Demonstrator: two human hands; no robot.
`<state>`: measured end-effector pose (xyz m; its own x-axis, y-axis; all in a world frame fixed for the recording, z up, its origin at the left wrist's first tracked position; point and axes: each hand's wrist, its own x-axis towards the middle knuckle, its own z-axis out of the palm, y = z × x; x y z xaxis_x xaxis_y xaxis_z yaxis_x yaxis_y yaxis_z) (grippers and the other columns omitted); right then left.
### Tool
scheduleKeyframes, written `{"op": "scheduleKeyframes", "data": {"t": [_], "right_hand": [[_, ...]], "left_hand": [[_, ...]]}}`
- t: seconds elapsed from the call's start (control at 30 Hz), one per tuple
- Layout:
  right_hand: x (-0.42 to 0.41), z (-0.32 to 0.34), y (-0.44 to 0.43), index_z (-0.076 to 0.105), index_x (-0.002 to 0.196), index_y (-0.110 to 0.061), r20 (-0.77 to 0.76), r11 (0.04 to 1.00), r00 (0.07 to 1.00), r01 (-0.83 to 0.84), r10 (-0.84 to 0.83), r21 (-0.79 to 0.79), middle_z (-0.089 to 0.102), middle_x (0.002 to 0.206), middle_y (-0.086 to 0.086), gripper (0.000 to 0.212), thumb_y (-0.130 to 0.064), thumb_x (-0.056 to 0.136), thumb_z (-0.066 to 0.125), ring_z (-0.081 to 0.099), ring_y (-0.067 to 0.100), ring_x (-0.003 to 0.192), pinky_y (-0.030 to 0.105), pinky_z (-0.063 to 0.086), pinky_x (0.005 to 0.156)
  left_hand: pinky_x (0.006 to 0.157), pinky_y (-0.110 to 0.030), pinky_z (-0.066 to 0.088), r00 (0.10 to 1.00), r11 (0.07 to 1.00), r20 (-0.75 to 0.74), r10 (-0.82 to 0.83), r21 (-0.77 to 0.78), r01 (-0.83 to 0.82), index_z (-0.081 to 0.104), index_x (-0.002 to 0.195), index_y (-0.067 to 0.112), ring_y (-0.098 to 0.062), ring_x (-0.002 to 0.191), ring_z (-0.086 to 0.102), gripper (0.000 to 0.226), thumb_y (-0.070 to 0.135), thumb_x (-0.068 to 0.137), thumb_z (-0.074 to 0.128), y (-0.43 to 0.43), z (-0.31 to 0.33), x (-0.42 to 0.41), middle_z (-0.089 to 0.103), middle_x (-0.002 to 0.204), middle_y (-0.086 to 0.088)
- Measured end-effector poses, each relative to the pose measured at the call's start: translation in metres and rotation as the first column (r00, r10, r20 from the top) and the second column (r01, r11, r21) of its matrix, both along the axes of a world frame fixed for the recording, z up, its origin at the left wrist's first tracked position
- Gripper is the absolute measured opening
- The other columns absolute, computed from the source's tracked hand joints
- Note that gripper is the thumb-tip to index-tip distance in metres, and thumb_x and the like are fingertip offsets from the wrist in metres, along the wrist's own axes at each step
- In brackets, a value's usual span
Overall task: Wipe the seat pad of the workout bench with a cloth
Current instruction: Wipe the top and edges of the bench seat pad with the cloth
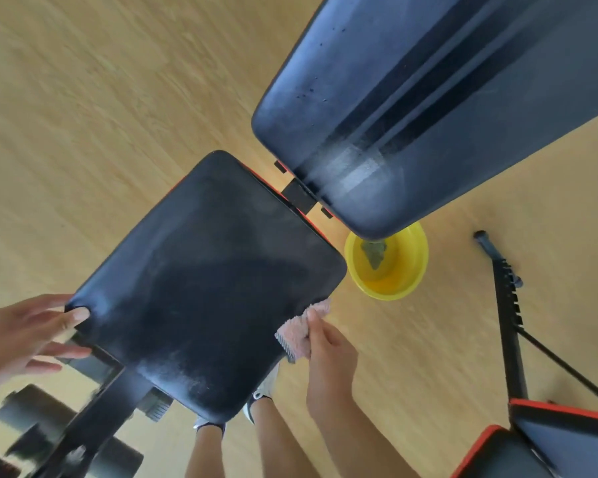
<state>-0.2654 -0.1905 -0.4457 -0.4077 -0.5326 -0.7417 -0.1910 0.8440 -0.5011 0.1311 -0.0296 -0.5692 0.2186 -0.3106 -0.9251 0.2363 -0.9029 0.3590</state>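
Observation:
The black seat pad [204,288] of the workout bench fills the middle of the head view, dusty with pale smears near its front edge. My right hand [328,353] holds a pink fluffy cloth [299,331] pressed against the pad's right edge. My left hand [21,336] rests at the pad's left front corner, its thumb on top of the pad and its fingers spread beside and under the edge.
The bench's dark back pad [428,98] rises to the upper right. A yellow basin [389,262] with a grey-green cloth in it stands on the wooden floor right of the seat. Another bench with red trim [532,443] stands at lower right. Foam rollers [32,412] lie at lower left.

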Motion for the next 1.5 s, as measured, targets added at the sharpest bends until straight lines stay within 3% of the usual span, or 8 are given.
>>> {"op": "scheduleKeyframes", "data": {"t": [0.17,0.33,0.6,0.77,1.0,1.23,1.4,1.5], "right_hand": [[0.005,0.011,0.001,0.066,0.054,-0.015,-0.077,0.985,0.988,-0.123,0.132,0.117,0.057,0.052,-0.008,0.037,-0.021,0.091,0.070,0.052,0.016,0.060,0.019,0.041,0.058],[0.007,0.005,-0.060,0.077,0.075,-0.016,-0.116,0.954,0.966,0.199,-0.230,-0.225,0.067,0.059,-0.011,0.017,-0.021,0.091,0.073,0.060,0.006,0.058,0.012,0.045,0.059],[0.025,0.015,0.052,0.057,0.042,-0.023,-0.163,0.921,0.908,-0.369,0.385,0.123,0.044,0.041,-0.008,0.048,-0.026,0.086,0.076,0.037,0.012,0.050,0.019,0.028,0.049],[0.011,0.007,-0.022,0.072,0.060,-0.015,-0.213,0.990,0.977,-0.060,0.032,-0.125,0.059,0.045,-0.012,0.030,-0.028,0.086,0.078,0.052,0.007,0.049,0.016,0.043,0.050],[0.039,0.012,0.090,0.063,0.064,0.000,-0.082,0.984,0.987,-0.128,0.138,0.123,0.051,0.057,0.001,0.039,-0.031,0.082,0.077,0.043,0.016,0.058,0.021,0.035,0.051],[-0.001,0.006,-0.067,0.076,0.084,-0.016,-0.159,0.968,0.986,0.006,-0.048,-0.252,0.064,0.067,-0.006,0.019,-0.034,0.091,0.073,0.054,0.012,0.066,0.008,0.042,0.051],[0.018,0.007,0.040,0.062,0.061,-0.009,-0.204,0.960,0.939,-0.281,0.278,0.015,0.052,0.057,-0.002,0.038,-0.030,0.090,0.073,0.046,0.017,0.059,0.019,0.037,0.049],[0.036,0.028,0.098,0.055,0.063,-0.002,-0.169,0.700,0.687,-0.714,0.707,0.025,0.052,0.057,0.001,0.027,0.004,0.088,0.063,0.046,0.007,0.046,0.011,0.036,0.045]], "left_hand": [[0.074,-0.043,0.058,0.998,0.995,-0.018,-0.066,0.078,0.067,0.065,0.115,0.036,-0.034,0.085,0.080,0.045,0.046,0.072,0.075,-0.066,0.085,-0.023,0.074,0.116,0.001],[0.076,-0.044,0.059,0.998,0.998,-0.013,-0.059,0.023,0.060,0.065,0.117,0.036,-0.031,0.084,0.080,0.041,0.042,0.079,0.078,-0.065,0.085,-0.025,0.074,0.117,-0.002],[0.078,-0.045,0.060,0.999,0.998,0.026,-0.043,-0.033,0.044,0.068,0.102,0.036,-0.032,0.078,0.080,0.022,0.038,0.082,0.076,-0.067,0.089,-0.031,0.072,0.114,0.001],[0.085,-0.051,0.059,0.999,0.998,0.007,-0.042,-0.050,0.042,0.066,0.098,0.039,-0.030,0.080,0.080,0.028,0.044,0.074,0.078,-0.067,0.094,-0.032,0.077,0.103,0.004],[0.082,-0.046,0.060,0.999,0.996,0.014,-0.038,-0.075,0.039,0.067,0.108,0.033,-0.028,0.080,0.081,0.023,0.038,0.086,0.073,-0.065,0.095,-0.034,0.074,0.113,0.001],[0.082,-0.045,0.061,0.999,0.997,0.011,-0.033,-0.075,0.033,0.067,0.106,0.033,-0.028,0.081,0.080,0.016,0.034,0.090,0.071,-0.068,0.101,-0.037,0.073,0.115,0.002],[0.078,-0.042,0.062,0.998,0.995,0.021,-0.063,-0.070,0.064,0.069,0.116,0.025,-0.027,0.079,0.081,0.027,0.033,0.091,0.071,-0.070,0.105,-0.036,0.074,0.115,0.002],[0.075,-0.041,0.062,0.998,0.997,0.017,-0.062,-0.052,0.062,0.069,0.116,0.025,-0.027,0.080,0.081,0.028,0.034,0.090,0.073,-0.071,0.106,-0.034,0.074,0.115,0.003]]}}
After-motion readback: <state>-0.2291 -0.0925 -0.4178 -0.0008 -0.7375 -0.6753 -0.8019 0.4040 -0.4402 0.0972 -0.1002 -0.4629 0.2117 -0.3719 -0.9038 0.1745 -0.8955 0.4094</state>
